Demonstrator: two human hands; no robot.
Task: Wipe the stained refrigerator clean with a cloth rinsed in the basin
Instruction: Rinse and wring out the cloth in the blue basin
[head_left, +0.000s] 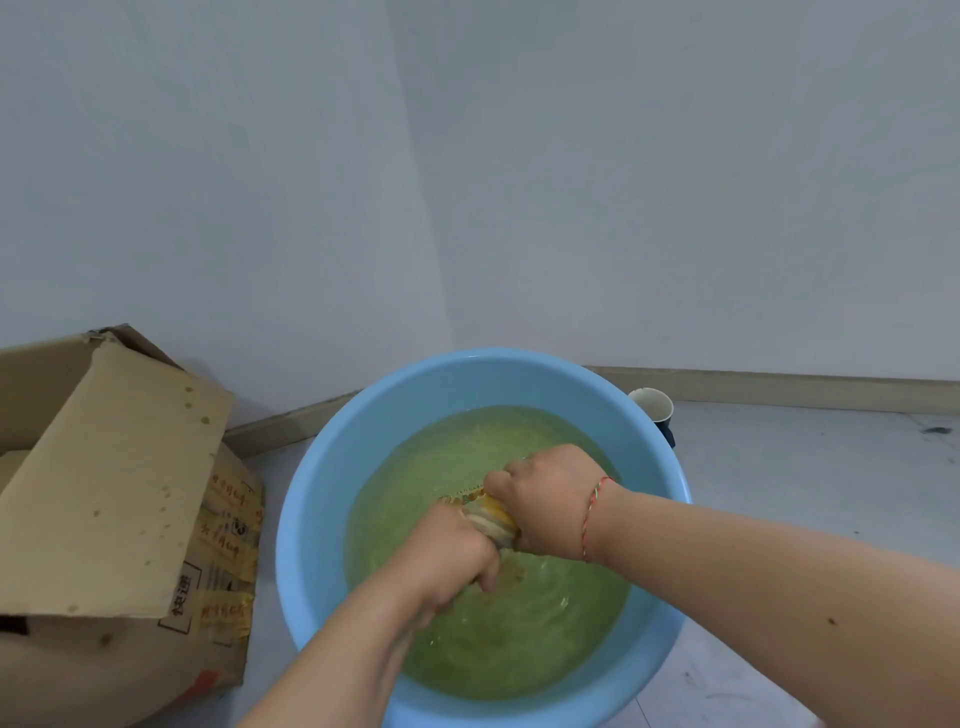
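A light blue basin (322, 483) stands on the floor, filled with yellowish-green water. Over its middle, a rolled, twisted yellow and beige cloth (491, 517) is held just above the water. My left hand (457, 553) grips its near end with curled fingers. My right hand (550, 499), with a red string bracelet at the wrist, grips its far end. The two hands are close together, with only a short stretch of cloth showing between them. The refrigerator is not in view.
An open, stained cardboard box (119, 509) stands close to the basin's left side. A small white and dark cup (655, 410) sits behind the basin's right rim. White walls with a baseboard meet in a corner behind; pale floor lies to the right.
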